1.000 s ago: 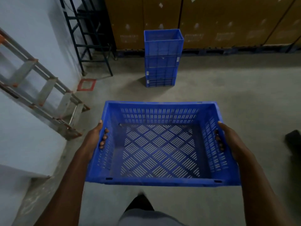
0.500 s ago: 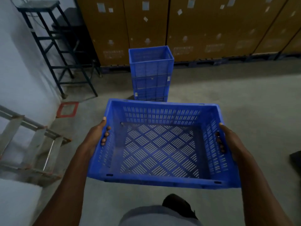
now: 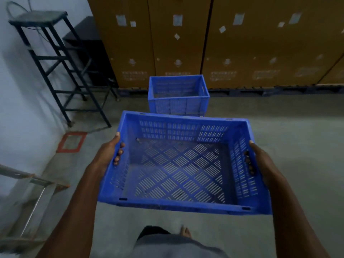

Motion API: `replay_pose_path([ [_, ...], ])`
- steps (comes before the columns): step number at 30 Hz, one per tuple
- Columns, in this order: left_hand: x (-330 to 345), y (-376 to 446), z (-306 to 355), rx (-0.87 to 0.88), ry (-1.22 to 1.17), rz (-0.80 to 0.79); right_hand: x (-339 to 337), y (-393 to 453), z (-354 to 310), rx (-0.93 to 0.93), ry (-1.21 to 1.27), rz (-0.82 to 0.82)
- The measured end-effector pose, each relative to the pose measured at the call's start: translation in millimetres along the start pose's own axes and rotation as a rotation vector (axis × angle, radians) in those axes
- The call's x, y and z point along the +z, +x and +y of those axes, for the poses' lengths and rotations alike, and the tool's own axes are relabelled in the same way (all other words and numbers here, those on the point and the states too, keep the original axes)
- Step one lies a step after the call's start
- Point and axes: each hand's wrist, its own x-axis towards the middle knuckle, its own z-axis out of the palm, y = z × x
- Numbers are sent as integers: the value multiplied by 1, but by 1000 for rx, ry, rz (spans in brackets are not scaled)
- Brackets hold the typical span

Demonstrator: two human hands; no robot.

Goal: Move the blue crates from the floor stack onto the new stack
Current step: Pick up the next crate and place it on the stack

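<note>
Carried: I am holding one blue slotted plastic crate [image 3: 178,164] — off the floor.
Hands: my left hand [image 3: 108,155] and right hand [image 3: 260,161] are gripping its side handles.
Ahead: one blue crate stack [image 3: 177,95] — count unclear.

Warehouse: stacked cardboard cartons [image 3: 242,43] on pallets [image 3: 260,90].

i've got a bright blue crate [image 3: 178,164] here, slotted walls, diamond lattice of slits across its floor. same blue on the stack of crates [image 3: 177,95] ahead. brown cardboard boxes [image 3: 242,43] with pale labels behind, a black metal stand [image 3: 55,67], a red square outline [image 3: 71,142] on grey floor [image 3: 288,127].
</note>
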Motion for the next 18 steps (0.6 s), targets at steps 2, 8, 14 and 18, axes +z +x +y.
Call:
replay_pose_path([
  [2,6,29,17,-24,-10,25,13,37,-32,3,-42,-13],
  [8,34,149,72,-66,-33,23,46,166,-112,-24,-81,-41],
  [14,69,280,126,-61,-26,13,80,281,-180,-25,-72,1],
  [18,91,362,178,-45,-1,-15,96,343,-230,-32,-67,30],
])
